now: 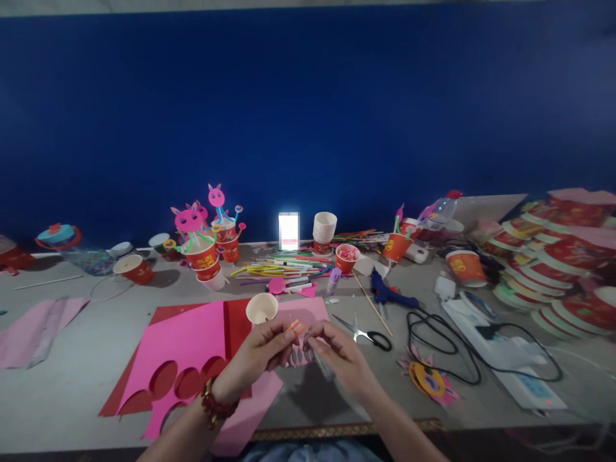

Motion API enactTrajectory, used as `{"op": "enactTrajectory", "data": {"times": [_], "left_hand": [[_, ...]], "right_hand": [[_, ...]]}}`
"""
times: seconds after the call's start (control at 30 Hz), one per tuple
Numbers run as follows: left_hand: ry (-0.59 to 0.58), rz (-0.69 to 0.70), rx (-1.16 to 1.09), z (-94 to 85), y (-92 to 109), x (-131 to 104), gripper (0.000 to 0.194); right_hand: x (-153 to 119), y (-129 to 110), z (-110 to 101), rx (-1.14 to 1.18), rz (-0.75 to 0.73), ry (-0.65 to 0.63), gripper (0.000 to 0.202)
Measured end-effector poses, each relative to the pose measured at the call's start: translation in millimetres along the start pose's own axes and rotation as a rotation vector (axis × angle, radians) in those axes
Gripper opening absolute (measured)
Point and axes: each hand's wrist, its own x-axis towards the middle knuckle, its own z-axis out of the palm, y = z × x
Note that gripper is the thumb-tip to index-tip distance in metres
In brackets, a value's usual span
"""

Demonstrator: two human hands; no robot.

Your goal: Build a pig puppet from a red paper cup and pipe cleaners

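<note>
Both hands meet above the pink paper near the middle of the table. My left hand (272,346), with a beaded bracelet at the wrist, has its fingers pinched round a small orange piece (297,327). Close beside it on the right, my right hand (337,353) is closed, thumb against fingers; what it holds is too small and blurred to name. Just behind my left hand stands a pale open paper cup (262,309). Beneath the hands lies light pink paper (312,310) with cut-out shapes.
Bright pink cut paper (192,333) lies left. Scissors (359,330), a blue glue gun (389,292) with a black cable and a power strip (505,353) are right. Behind are pipe cleaners (289,264), decorated cups (202,256) and stacked red cups (572,256).
</note>
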Motion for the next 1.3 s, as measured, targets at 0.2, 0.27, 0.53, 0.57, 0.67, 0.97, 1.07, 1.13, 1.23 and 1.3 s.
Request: {"op": "enactTrajectory", "data": {"times": [0.2, 0.27, 0.53, 0.57, 0.67, 0.97, 1.07, 1.13, 1.23, 1.3], "left_hand": [[0.036, 0.059, 0.054, 11.8, 1, 0, 0.042], [0.061, 0.082, 0.039, 15.7, -1, 0, 0.04], [0.178, 0.1, -0.123, 25.5, -15, 1, 0.042], [0.183, 0.095, -0.151, 26.1, -16, 1, 0.042], [0.198, 0.073, -0.206, 26.8, -15, 0, 0.044], [0.137, 0.097, -0.092, 29.4, -4, -3, 0.044], [0.146, 0.112, -0.116, 29.5, -8, -3, 0.043], [0.156, 0.1, -0.163, 28.8, -14, -1, 0.042], [0.148, 0.058, -0.223, 27.2, -21, 1, 0.042], [0.133, 0.02, -0.253, 26.5, -23, 3, 0.042]], "right_hand": [[1, -4, -1, -0.018, -0.005, 0.032, 0.033], [1, -4, 0, -0.024, -0.003, 0.043, 0.033], [-2, -6, 1, -0.103, 0.007, 0.069, 0.031], [-2, -5, 1, -0.101, 0.011, 0.07, 0.03], [0, -3, 1, -0.119, -0.004, 0.071, 0.029], [-1, -2, 0, -0.262, -0.109, 0.07, 0.029], [-1, -1, 0, -0.303, -0.145, 0.075, 0.028], [0, -1, 0, -0.31, -0.16, 0.077, 0.028], [0, -1, -1, -0.306, -0.173, 0.09, 0.026], [0, -1, -1, -0.307, -0.187, 0.086, 0.025]]}}
